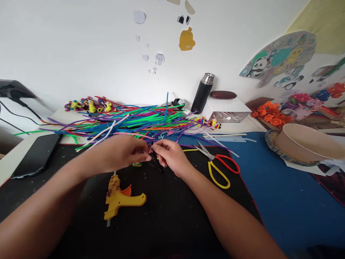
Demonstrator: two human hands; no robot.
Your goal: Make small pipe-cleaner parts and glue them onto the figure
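Note:
My left hand point(125, 153) and my right hand point(171, 155) meet above the black mat point(172, 216). Between their fingertips is a small dark piece point(152, 153) with a bit of pink, its shape hard to make out. The fingers of both hands are pinched on it. Below my left hand lies a yellow glue gun point(121, 199) with an orange trigger. To the right of my right hand, scissors point(215, 160) with one red and one yellow handle lie with blades apart. Behind the hands spreads a pile of colourful pipe cleaners point(140, 120).
A phone point(37, 154) lies at the left. At the back stand a black flask point(202, 93) and a white box point(228, 109). Glue sticks point(229, 138) lie behind the scissors. A bowl point(309, 144) and orange flowers point(272, 113) are at the right.

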